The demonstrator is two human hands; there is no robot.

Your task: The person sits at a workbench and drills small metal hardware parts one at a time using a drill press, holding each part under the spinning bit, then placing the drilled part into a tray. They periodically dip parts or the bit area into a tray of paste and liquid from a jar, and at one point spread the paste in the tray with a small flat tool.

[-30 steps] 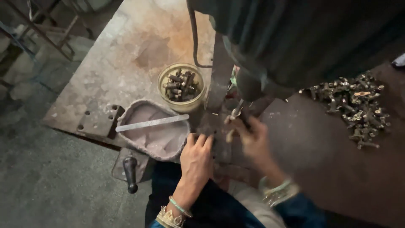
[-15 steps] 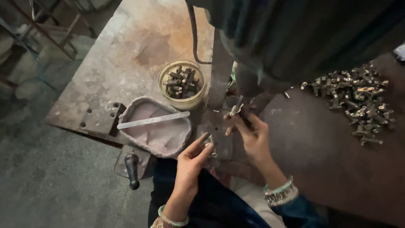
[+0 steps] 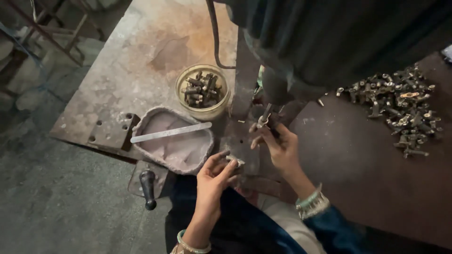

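The small metal part (image 3: 263, 120) was between the fingers (image 3: 258, 128) of my right hand (image 3: 280, 148), just under the dark head of the machine (image 3: 329, 42). It was a short pale piece. Its long axis stood tilted, the upper end leaning away from me toward the machine and a little to the right, the lower end closed in my fingertips.

A moment before, my left hand (image 3: 214, 176) lay flat beside the right one at the machine. Now it had come back toward my body, and its fingers were curled around another small metal piece (image 3: 235, 162) at the near edge of the surface (image 3: 141, 61). I judged from this that one piece was being placed while the next was already picked up.

Just to the left of my left hand was the shallow grey tray (image 3: 176, 146) of pale powder, with a flat metal strip (image 3: 170, 132) lying across it. Behind it stood the round yellow tub (image 3: 203, 91) full of dark parts. Well apart, on the right, a heap of loose parts (image 3: 400, 110) lay on the dark surface. A black handle (image 3: 148, 186) hung near my knee.
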